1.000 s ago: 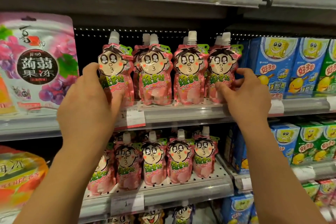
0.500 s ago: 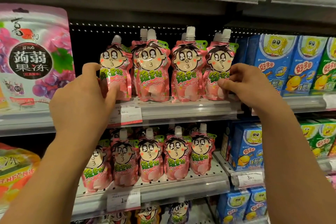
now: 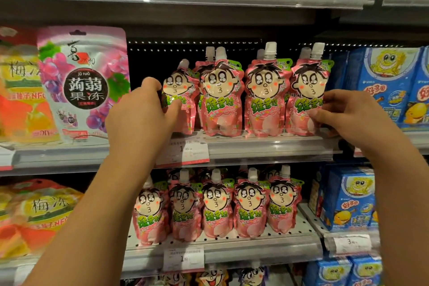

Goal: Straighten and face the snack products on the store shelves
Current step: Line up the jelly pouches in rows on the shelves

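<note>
Middle shelf (image 3: 267, 144): four spouted pouches in a front row, more behind. Leftmost pouch (image 3: 181, 102) tilts left, held by the left hand (image 3: 141, 118). Rightmost pouch (image 3: 306, 100) stands at the shelf's right end, held by the right hand (image 3: 348, 116). Large standing bag (image 3: 83, 83) at the shelf's left; boxes (image 3: 390, 86) to the right. Lower shelf (image 3: 232, 251): five-pouch row (image 3: 216, 206) along the front edge.

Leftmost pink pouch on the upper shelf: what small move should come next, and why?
Probably tip the leftmost pink pouch upright with the left hand gripping it. It leans and sits lower than its three neighbours, which face forward, spouts up. The right hand pinches the rightmost pouch, which already looks square.
</note>
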Available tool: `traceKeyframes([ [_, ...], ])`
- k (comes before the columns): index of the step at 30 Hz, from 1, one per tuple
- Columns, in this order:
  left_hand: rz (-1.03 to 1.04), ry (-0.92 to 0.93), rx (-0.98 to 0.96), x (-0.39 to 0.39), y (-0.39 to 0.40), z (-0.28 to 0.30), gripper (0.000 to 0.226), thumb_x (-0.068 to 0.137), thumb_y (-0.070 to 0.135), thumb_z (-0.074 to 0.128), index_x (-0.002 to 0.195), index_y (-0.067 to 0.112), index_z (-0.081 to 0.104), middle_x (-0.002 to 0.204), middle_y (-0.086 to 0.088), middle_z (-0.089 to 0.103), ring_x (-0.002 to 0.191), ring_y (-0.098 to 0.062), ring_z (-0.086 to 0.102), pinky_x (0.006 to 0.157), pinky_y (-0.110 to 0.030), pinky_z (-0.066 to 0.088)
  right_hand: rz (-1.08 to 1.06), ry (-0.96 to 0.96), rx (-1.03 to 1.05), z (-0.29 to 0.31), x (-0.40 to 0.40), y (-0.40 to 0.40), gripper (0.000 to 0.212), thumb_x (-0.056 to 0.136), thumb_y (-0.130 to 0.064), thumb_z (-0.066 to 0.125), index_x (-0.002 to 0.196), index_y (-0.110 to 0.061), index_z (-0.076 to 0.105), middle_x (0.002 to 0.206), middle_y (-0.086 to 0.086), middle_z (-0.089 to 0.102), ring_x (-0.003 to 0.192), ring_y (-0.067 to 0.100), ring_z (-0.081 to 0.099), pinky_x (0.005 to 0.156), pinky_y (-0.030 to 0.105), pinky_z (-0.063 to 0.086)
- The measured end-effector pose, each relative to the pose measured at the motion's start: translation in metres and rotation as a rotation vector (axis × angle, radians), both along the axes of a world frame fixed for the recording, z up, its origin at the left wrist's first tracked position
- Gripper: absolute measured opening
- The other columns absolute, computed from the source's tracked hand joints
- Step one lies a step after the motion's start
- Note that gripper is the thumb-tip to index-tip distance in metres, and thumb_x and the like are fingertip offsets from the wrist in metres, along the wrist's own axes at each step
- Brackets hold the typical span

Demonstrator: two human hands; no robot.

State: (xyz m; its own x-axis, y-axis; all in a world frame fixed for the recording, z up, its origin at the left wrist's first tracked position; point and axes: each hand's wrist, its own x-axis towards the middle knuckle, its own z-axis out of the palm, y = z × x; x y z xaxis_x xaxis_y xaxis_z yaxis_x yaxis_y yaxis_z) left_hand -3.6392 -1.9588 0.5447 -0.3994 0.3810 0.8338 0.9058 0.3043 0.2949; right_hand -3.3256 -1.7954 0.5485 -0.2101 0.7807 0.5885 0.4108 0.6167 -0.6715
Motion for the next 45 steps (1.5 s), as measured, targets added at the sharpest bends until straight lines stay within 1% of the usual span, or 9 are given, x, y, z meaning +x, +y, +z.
traceKeyframes([
  [7,0.043,-0.067,-0.129,-0.006,0.017,0.011,0.069,0.090,0.065,0.058,0.136,0.016,0.042,0.108,-0.018,0.067,0.100,-0.045,0.063,0.068,-0.041,0.042,-0.086,0.008,0.068,-0.006,-0.003,-0.009,0.055,0.086,-0.034,0.079,0.135,-0.016,0.062,0.107,-0.001,0.070,0.080,0.005,0.066,0.063,0.020,0.048],
  [12,-0.032,-0.135,-0.126,-0.008,0.019,0.011,0.074,0.090,0.060,0.064,0.144,0.017,0.037,0.115,-0.016,0.066,0.106,-0.043,0.062,0.069,-0.040,0.040,-0.111,-0.036,0.109,-0.010,-0.003,-0.017,0.053,0.086,-0.036,0.078,0.133,-0.017,0.063,0.102,-0.005,0.067,0.095,0.016,0.063,0.085,0.038,0.051],
  [16,-0.109,-0.156,-0.063,-0.005,0.014,0.006,0.075,0.089,0.053,0.070,0.145,0.014,0.038,0.102,-0.010,0.066,0.104,-0.041,0.061,0.072,-0.041,0.041,-0.126,-0.059,0.124,-0.008,-0.003,-0.019,0.056,0.086,-0.038,0.078,0.135,-0.016,0.062,0.113,0.003,0.072,0.097,0.018,0.064,0.089,0.040,0.052],
  [19,-0.154,-0.136,-0.036,-0.003,0.011,0.002,0.068,0.086,0.051,0.073,0.134,0.014,0.044,0.111,-0.009,0.069,0.104,-0.039,0.063,0.076,-0.043,0.045,-0.139,-0.060,0.122,-0.009,-0.005,-0.022,0.056,0.086,-0.039,0.077,0.135,-0.016,0.062,0.116,0.006,0.072,0.100,0.020,0.064,0.091,0.044,0.054],
  [31,-0.169,-0.111,-0.033,-0.003,0.001,-0.003,0.066,0.085,0.053,0.074,0.132,0.017,0.047,0.118,-0.006,0.067,0.107,-0.035,0.062,0.083,-0.046,0.050,-0.155,-0.054,0.108,-0.011,-0.006,-0.027,0.056,0.086,-0.037,0.078,0.134,-0.014,0.062,0.112,0.006,0.073,0.098,0.020,0.064,0.086,0.040,0.052],
  [38,-0.136,-0.082,-0.014,-0.001,-0.001,-0.006,0.065,0.084,0.057,0.073,0.131,0.020,0.046,0.117,-0.004,0.068,0.105,-0.033,0.064,0.083,-0.049,0.053,-0.230,-0.007,0.121,-0.022,-0.007,-0.037,0.062,0.087,-0.037,0.077,0.141,-0.015,0.057,0.126,0.009,0.070,0.110,0.022,0.066,0.100,0.041,0.048],
  [40,-0.114,-0.073,-0.013,0.001,-0.003,-0.008,0.068,0.085,0.057,0.072,0.134,0.019,0.044,0.120,-0.004,0.066,0.107,-0.033,0.064,0.084,-0.049,0.053,-0.327,0.023,0.192,-0.030,-0.011,-0.046,0.061,0.089,-0.043,0.075,0.140,-0.016,0.057,0.129,0.010,0.068,0.117,0.029,0.063,0.102,0.045,0.047],
  [42,-0.046,-0.035,-0.010,0.005,-0.009,-0.010,0.073,0.087,0.056,0.069,0.142,0.018,0.040,0.129,-0.006,0.061,0.111,-0.034,0.062,0.077,-0.043,0.048,-0.419,0.089,0.366,-0.039,-0.019,-0.055,0.050,0.092,-0.043,0.067,0.133,-0.016,0.060,0.123,0.013,0.068,0.110,0.034,0.064,0.095,0.051,0.051],
  [45,0.050,0.080,0.029,0.013,-0.025,-0.016,0.070,0.091,0.052,0.066,0.146,0.017,0.041,0.129,-0.007,0.056,0.105,-0.032,0.062,0.066,-0.037,0.041,-0.345,0.144,0.665,-0.046,-0.040,-0.064,0.025,0.097,-0.023,0.062,0.117,-0.010,0.067,0.107,0.014,0.070,0.089,0.031,0.066,0.076,0.050,0.055],
])
